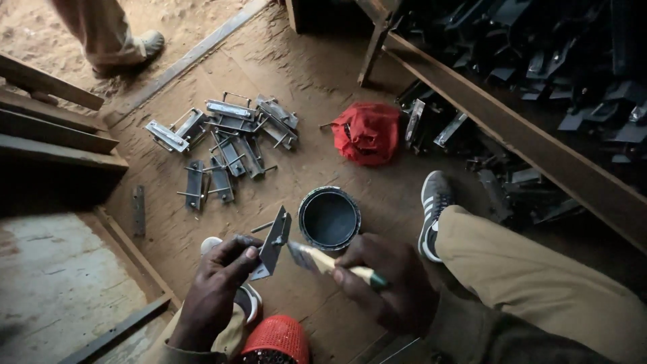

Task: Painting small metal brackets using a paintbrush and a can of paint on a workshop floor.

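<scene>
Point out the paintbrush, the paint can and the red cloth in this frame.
paintbrush (328, 261): head view, on its pale wooden handle near the ferrule.
paint can (329, 218): head view, on the dark paint inside the rim.
red cloth (367, 133): head view, on the middle of the crumpled fabric.

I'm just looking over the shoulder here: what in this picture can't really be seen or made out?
All in the head view:
- Brush: the right hand covers most of the handle; the bristles are blurred.
- Metal bracket: the left hand hides its lower end.
- Paint can: its inside is too dark to judge how full it is.
- Dark parts behind the beam: lost in shadow.
- Other person: cut off by the top edge.
- Red basket: cut by the bottom edge.
</scene>
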